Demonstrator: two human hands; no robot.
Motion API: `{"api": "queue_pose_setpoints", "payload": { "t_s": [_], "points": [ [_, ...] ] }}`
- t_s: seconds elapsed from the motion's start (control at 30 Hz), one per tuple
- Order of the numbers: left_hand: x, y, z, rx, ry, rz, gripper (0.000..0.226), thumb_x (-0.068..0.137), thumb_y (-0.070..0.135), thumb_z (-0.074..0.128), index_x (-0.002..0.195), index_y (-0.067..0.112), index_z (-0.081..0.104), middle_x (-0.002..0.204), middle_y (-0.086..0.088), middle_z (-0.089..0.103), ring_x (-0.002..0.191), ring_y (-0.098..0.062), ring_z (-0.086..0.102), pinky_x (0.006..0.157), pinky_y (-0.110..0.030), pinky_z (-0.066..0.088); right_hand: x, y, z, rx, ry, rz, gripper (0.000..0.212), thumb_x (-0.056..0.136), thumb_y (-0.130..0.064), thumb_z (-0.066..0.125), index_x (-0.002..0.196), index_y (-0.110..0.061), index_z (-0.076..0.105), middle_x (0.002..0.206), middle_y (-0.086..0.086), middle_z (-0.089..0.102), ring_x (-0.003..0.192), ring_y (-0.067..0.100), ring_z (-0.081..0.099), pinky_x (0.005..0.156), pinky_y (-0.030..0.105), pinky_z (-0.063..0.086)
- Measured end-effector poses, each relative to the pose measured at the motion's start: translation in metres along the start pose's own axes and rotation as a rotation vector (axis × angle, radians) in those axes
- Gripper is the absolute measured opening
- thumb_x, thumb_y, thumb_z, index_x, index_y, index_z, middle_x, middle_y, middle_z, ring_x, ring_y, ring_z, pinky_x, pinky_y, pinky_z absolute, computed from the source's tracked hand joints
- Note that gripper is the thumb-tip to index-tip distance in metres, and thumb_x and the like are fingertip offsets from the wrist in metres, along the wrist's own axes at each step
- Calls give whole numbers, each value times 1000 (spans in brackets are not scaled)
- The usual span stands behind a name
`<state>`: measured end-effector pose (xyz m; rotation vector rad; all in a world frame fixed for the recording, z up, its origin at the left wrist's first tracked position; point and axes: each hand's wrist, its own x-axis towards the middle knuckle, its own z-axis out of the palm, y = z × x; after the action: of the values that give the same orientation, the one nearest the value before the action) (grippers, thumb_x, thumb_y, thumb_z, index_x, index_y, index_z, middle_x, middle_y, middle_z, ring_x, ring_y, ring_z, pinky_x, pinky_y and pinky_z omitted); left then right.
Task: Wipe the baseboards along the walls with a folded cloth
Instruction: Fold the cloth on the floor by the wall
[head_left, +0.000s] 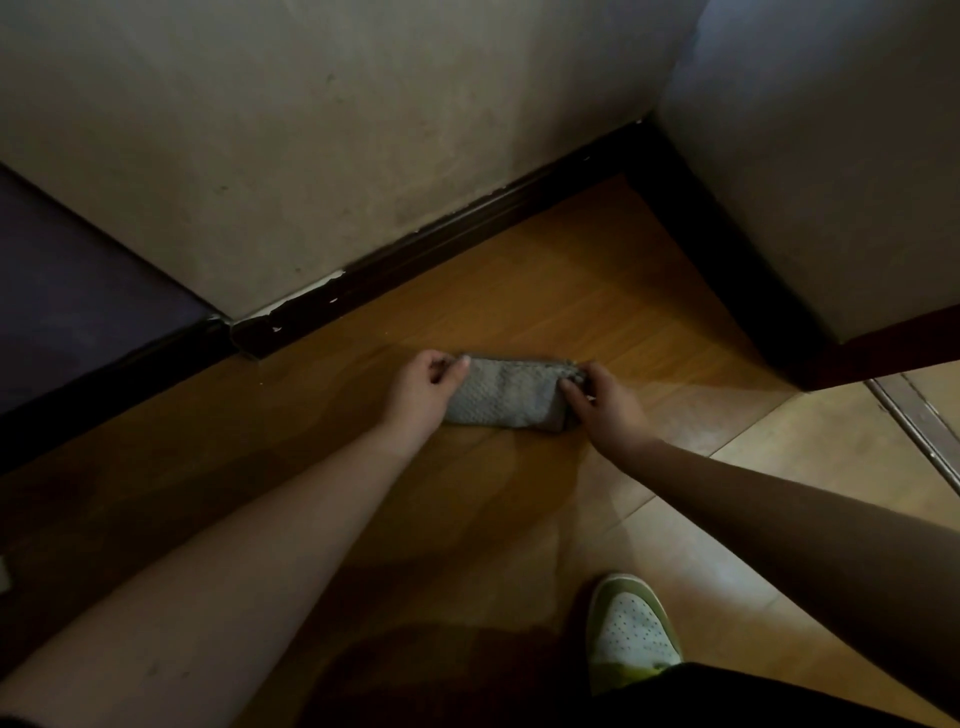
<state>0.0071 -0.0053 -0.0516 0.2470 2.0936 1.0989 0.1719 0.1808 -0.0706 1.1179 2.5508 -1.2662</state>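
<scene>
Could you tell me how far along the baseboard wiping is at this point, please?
Done: the grey cloth already lies folded into a narrow pad on the wooden floor. In hand: the left hand and right hand hold its two ends. Left: the cloth sits apart from the dark baseboard, so no wiping shows yet; white flecks remain near its left end.

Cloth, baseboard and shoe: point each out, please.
cloth (506, 392), head view, middle of its folded top face
baseboard (415, 254), head view, dark front face
shoe (631, 631), head view, perforated toe

floor (519, 270): orange-brown wood planks, paler tiles at right
shoe (631, 631): green and white, perforated toe, near bottom edge
metal strip (919, 431): across tiles, far right
</scene>
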Motion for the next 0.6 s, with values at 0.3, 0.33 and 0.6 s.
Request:
{"api": "queue_pose_setpoints", "payload": {
  "t_s": [0.3, 0.33, 0.6],
  "points": [
    [13, 0, 4, 173, 100, 13, 35, 91, 29, 69, 120, 11, 60, 108, -1, 60, 102, -20, 59, 83, -32, 50, 17, -1, 3, -80, 107, 24, 35, 97, -49, 53, 118, -21, 60, 92, -9, 59, 83, 13, 62, 60, 23, 50],
    [14, 1, 6, 186, 112, 13, 33, 91, 31, 69, 117, 11, 61, 108, -2, 60, 102, -21, 60, 82, -32, 50, 18, -1, 2, -90, 128, 34, 35, 96, -49, 54, 116, -20, 60, 91, -7, 59, 83, 14, 61, 62, 27, 51],
    [23, 8, 18, 234, 180, -99, 42, 90, 31, 70, 123, 8, 57, 118, -11, 64, 106, -25, 60, 82, -32, 45, 33, -4, -1, -94, 135, 148, 50, 86, -54, 66, 118, -18, 53, 103, 1, 62, 89, 20, 63, 60, 24, 45]
  ]
}}
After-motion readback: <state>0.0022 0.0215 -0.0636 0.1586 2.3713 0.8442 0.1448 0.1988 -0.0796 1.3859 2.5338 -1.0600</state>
